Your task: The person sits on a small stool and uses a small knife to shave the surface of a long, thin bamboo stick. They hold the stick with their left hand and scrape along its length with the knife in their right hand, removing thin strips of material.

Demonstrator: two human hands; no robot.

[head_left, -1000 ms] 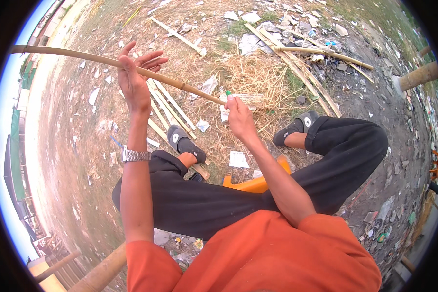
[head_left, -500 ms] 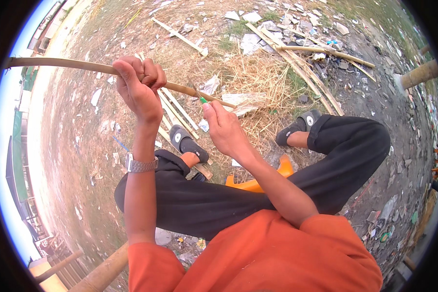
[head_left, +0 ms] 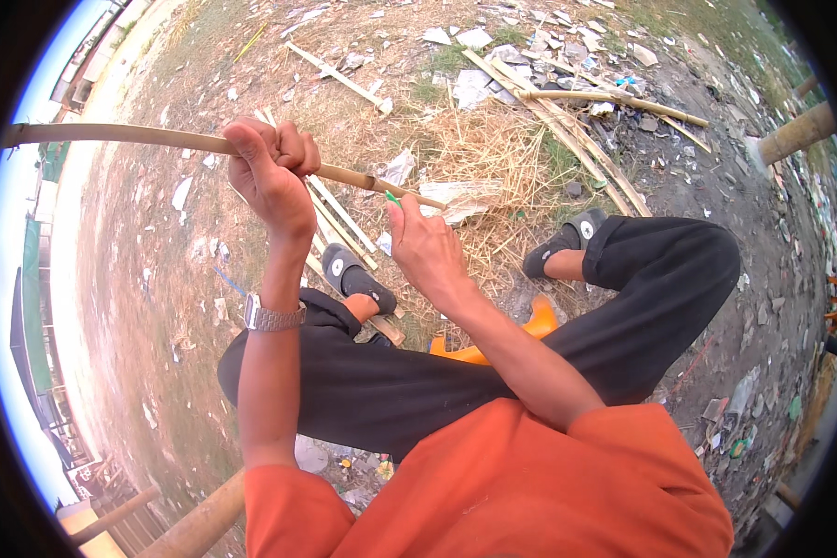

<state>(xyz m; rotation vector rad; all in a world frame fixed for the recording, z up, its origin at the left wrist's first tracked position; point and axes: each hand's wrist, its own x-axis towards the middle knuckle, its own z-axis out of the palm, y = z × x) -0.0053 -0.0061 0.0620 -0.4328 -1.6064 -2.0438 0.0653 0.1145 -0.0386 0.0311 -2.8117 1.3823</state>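
Observation:
A long bamboo strip (head_left: 158, 138) runs from the far left across to the middle of the view, sloping down to its right end. My left hand (head_left: 274, 181) is closed around it, the fingers curled over the top. Close to the strip's right end, my right hand (head_left: 428, 251) grips a small green-handled knife (head_left: 393, 198). Most of its handle is hidden in my fingers. The blade is too thin and blurred to make out clearly, but the knife's tip end lies against or just beside the bamboo.
Dry straw-like shavings (head_left: 493, 153) lie in front of my feet. Several split bamboo strips (head_left: 567, 126) rest beyond them at the right, among scattered litter. An orange plastic piece (head_left: 539, 318) shows between my legs. Thick bamboo poles (head_left: 795, 135) stand at the right edge and lower left.
The bamboo strip has dropped slightly on the left, and my left hand has shifted a little downward with it. My right hand with the knife has moved slightly lower.

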